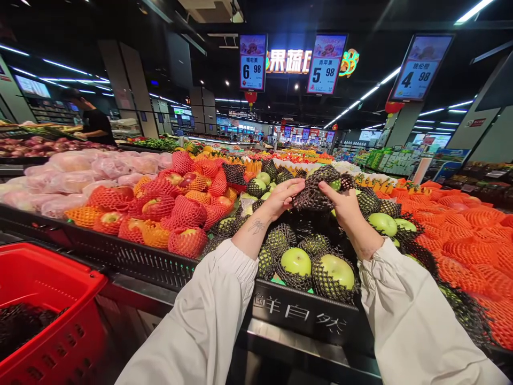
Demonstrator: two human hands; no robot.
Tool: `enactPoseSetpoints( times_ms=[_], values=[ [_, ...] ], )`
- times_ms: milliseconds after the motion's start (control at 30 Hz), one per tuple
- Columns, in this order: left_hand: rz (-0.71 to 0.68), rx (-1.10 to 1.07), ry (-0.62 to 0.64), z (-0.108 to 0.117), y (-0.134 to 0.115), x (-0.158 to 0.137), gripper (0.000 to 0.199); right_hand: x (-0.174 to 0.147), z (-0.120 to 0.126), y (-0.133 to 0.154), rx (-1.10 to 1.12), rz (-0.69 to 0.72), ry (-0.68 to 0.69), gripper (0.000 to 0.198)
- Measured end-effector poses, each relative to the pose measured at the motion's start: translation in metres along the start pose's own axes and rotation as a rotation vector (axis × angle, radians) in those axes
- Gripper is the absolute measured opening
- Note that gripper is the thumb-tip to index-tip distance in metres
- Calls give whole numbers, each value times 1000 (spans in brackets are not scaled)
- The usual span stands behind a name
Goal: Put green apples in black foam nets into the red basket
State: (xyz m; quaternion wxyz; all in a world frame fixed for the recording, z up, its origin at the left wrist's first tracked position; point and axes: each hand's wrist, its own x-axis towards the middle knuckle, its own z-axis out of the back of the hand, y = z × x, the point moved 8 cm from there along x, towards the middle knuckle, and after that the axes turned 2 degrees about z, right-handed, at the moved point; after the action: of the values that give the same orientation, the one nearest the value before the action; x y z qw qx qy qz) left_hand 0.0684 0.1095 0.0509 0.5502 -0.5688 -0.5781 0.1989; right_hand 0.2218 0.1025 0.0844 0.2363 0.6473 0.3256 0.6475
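Above the green-apple bin, both hands are on a black foam fruit net. My left hand closes on the net's left side, its fingers partly hidden. My right hand grips the other side, thumb on top, at a green apple that shows only in part through the mesh. Below them, netted green apples fill the black bin, some with bare tops out of their nets.
Red and orange netted apples lie to the left, beside bagged pink fruit. Orange-netted fruit fills the right side. A red basket with black netting inside stands at lower left. Farther off is a person in black.
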Motion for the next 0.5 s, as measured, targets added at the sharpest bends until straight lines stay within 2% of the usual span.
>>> enactPoseSetpoints(
  times_ms=[67, 133, 233, 300, 400, 500],
  values=[
    [-97, -49, -98, 9, -11, -2, 58, 0, 2, -2, 48, -48, -14, 48],
    [-145, -68, -198, 18, -15, -4, 57, -1, -3, -5, 98, -122, 38, 52],
    [-158, 6, -289, 21, -15, -5, 42, -6, -14, -12, 141, -254, 154, 58],
    [-127, 139, -332, 18, -14, -2, 27, -7, -13, -21, 146, -334, 157, 56],
    [-68, 432, -428, 7, -21, 1, 12, -1, 5, -33, 181, -328, 9, 51],
    [-156, 829, -514, -22, -58, -12, 22, 12, 29, -28, 212, -145, -190, 49]
  ],
)
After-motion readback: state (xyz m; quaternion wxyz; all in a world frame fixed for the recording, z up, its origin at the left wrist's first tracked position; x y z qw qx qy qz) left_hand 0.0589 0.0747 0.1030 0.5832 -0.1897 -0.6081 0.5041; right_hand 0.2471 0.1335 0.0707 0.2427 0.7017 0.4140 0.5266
